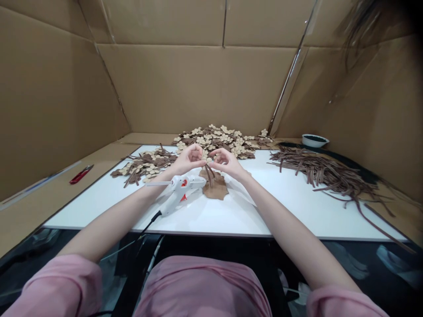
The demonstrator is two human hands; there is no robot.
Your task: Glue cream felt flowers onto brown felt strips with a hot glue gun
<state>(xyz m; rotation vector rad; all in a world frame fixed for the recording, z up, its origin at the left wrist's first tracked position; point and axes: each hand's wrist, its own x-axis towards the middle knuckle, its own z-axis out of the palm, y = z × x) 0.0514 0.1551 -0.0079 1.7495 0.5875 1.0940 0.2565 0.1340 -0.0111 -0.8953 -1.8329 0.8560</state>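
Above the middle of the white board, my left hand (191, 159) and my right hand (227, 163) meet with their fingertips pinched. Between them is a small cream flower (208, 161), with brown strips (209, 172) hanging down from it. The fingers cover part of the flower. Beneath the strips lies an irregular brown leather piece (215, 190). Close below my left hand is a white glue gun (175, 193) with red parts, a clear glue stick out of its back and its nozzle toward the leather piece.
A heap of cream and brown flowers (218, 138) lies behind my hands. More flowers with strips (148, 164) are piled at the left. Loose brown strips (320, 169) lie at the right, near a white bowl (315, 141). A red cutter (81, 175) rests left of the white board (231, 222). Cardboard walls surround the table.
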